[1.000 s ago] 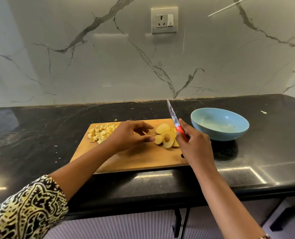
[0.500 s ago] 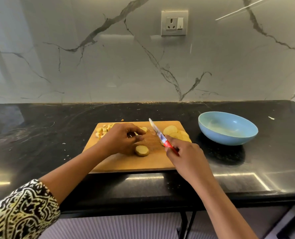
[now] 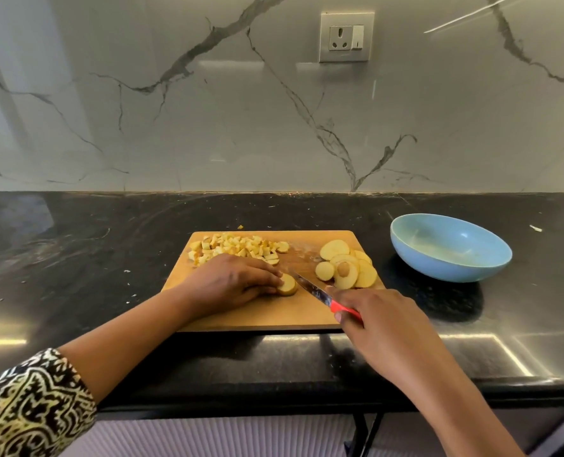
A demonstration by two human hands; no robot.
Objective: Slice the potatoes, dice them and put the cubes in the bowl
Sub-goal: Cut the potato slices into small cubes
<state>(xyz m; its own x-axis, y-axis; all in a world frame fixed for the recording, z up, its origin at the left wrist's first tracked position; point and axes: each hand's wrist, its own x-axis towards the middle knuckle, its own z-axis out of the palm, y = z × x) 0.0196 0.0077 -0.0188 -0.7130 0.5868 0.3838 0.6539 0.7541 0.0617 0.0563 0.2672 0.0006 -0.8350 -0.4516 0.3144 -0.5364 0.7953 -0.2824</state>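
Cubes [image 3: 237, 247] lying on board [image 3: 257, 311], outside bowl [image 3: 438, 268]; left hand [image 3: 231, 285] holding slice [image 3: 287, 285], right hand [image 3: 382, 328] clenching knife [image 3: 318, 294] near front edge.

Head view, downward over counter [image 3: 76, 245]

The cutting board [image 3: 257, 315] lies on the countertop [image 3: 109, 258], close to its front edge. On the board, a heap of potato cubes [image 3: 237, 247] occupies the rear left and overlapping potato slices [image 3: 349, 265] the rear right. A single slice [image 3: 288, 285] lies before the cubes near the centre, held by the left hand [image 3: 231, 283]. The knife [image 3: 316, 293] runs diagonally between the single slice and the potato slices, its handle gripped by the right hand [image 3: 382, 324] at the board's front right corner. The bowl [image 3: 445, 268] stands on the countertop right of the board, apart from it. The wall [image 3: 208, 127] rises behind, with a socket [image 3: 345, 37] above the board's right end.
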